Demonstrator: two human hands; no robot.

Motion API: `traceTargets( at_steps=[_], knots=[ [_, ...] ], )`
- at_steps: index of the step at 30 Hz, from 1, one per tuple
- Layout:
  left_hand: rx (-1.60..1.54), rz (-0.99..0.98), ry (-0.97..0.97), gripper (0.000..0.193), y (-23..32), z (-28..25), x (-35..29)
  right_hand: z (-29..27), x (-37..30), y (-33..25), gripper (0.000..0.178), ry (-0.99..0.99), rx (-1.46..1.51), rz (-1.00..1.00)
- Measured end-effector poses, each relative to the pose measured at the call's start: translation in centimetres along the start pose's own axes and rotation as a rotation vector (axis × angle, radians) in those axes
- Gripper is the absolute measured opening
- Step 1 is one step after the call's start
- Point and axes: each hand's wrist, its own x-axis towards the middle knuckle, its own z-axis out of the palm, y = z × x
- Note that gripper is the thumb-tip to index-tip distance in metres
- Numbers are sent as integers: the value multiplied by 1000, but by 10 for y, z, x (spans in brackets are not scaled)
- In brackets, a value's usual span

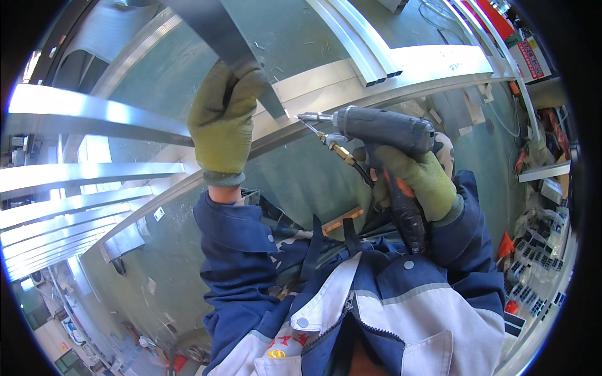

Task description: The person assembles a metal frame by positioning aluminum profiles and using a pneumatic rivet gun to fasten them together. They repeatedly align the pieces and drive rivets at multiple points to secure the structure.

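My left hand [221,128], in an olive work glove, is closed around a long grey metal bar [216,31]. The bar's near end sits over the edge of a flat metal beam [313,84]. My right hand [426,182], gloved too, grips a dark power drill [385,128] with an orange patch on its handle. The drill's bit points left, a short way off the bar's end. Below the drill, a thin nozzle with a brass fitting [340,150] runs to a black hose; whether my right fingers also hold it is hidden.
Several shiny metal bars [94,175] reach in from the left. Rectangular metal tubes [357,44] lie across the beam ahead. At the far right stand a red box [486,19] and stacked dark grid-like parts [533,269]. Cables and scraps lie on the green floor [295,175].
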Motion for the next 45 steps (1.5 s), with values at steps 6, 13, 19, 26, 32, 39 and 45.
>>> traceTargets(
  at_steps=[6,13,19,26,32,39,45],
  knots=[
    [11,-36,-223,38,14,-15,15,1,-11,-5,43,48,53,70],
    [-372,-55,-467,41,78,0,77,20,-21,10,46,123,-6,-53],
    [-321,220,-354,36,78,-10,96,56,-23,6,51,9,-28,-79],
    [-386,252,-419,35,73,4,96,83,-31,-4,48,-11,-338,4],
    [-341,106,-465,35,82,-5,96,127,-23,18,69,20,-796,-215],
    [-463,123,-512,33,87,-10,91,167,-9,25,91,126,-1279,-237],
    [-465,94,-385,31,92,-2,80,183,3,26,96,112,-1330,-158]
  ],
)
